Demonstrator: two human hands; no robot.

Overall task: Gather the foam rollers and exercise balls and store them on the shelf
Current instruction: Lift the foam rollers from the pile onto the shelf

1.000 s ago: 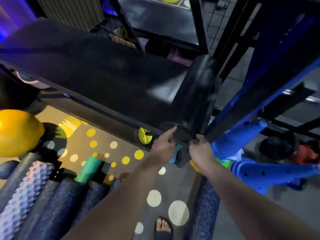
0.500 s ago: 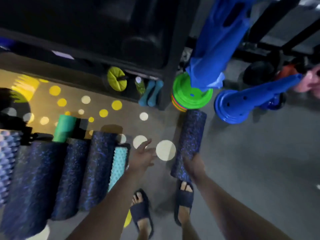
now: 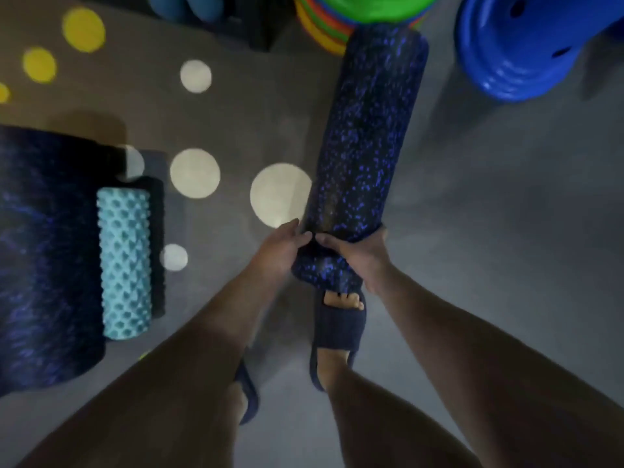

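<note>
A long black foam roller with blue speckles (image 3: 368,130) lies on the grey floor, running away from me toward the coloured discs. Both hands grip its near end: my left hand (image 3: 282,248) on its left side, my right hand (image 3: 358,253) over its right side. At the left lie a light blue knobbed foam roller (image 3: 124,261) and a thick black and blue roller (image 3: 44,258), side by side. The shelf is out of view.
A stack of coloured discs with a green top (image 3: 341,25) stands at the far end of the held roller. A blue plastic cone base (image 3: 526,49) is at top right. My sandalled feet (image 3: 337,332) stand just behind the roller. Teal dumbbells (image 3: 182,6) are at the top.
I have bent down from the shelf toward the floor. Both hands dropped and closed on the near end of the speckled roller; half a second ago the left hand was still free.
</note>
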